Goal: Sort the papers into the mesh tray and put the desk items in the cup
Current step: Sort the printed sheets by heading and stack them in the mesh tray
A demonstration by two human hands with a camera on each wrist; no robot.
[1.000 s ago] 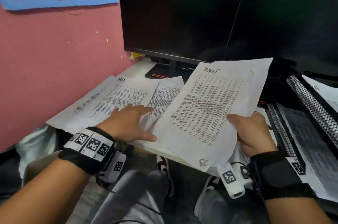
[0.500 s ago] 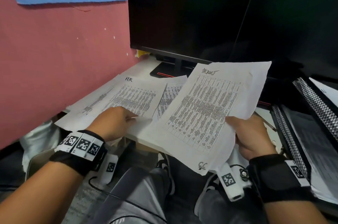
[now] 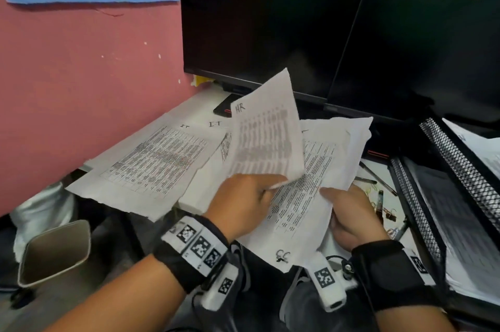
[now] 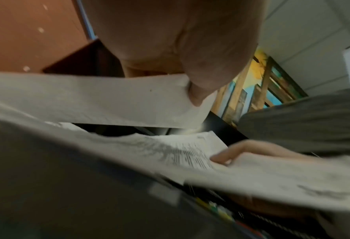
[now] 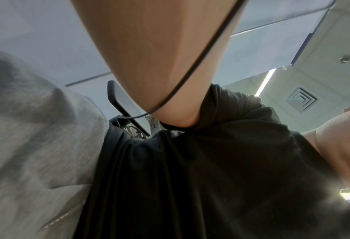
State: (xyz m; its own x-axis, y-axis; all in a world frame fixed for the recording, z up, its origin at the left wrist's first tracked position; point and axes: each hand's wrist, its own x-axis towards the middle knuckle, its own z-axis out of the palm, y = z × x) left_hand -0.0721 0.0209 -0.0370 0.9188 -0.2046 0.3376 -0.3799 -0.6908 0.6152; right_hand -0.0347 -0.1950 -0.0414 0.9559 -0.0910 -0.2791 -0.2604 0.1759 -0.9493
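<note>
My left hand (image 3: pixel 254 196) pinches the lower corner of a sheet marked HR (image 3: pixel 265 136) and holds it raised above the desk, blurred. In the left wrist view the thumb (image 4: pixel 200 84) presses on that sheet (image 4: pixel 88 100). My right hand (image 3: pixel 346 212) grips the right edge of a printed sheet (image 3: pixel 303 204) that lies partly under the HR sheet. More printed sheets marked IT (image 3: pixel 151 163) lie flat on the desk at the left. The black mesh tray (image 3: pixel 460 166) stands at the right with papers in it. The right wrist view shows only my forearm and shirt.
Two dark monitors (image 3: pixel 270 28) stand at the back against a pink wall. Pens (image 3: pixel 376 177) and binder clips (image 3: pixel 389 215) lie on the desk between my right hand and the tray. A beige bin (image 3: pixel 54 247) sits on the floor at the lower left.
My left hand took hold of the HR sheet on the desk and lifted it rightward over the right hand's sheet. The IT sheets beneath are uncovered. The right hand's sheet has dropped lower.
</note>
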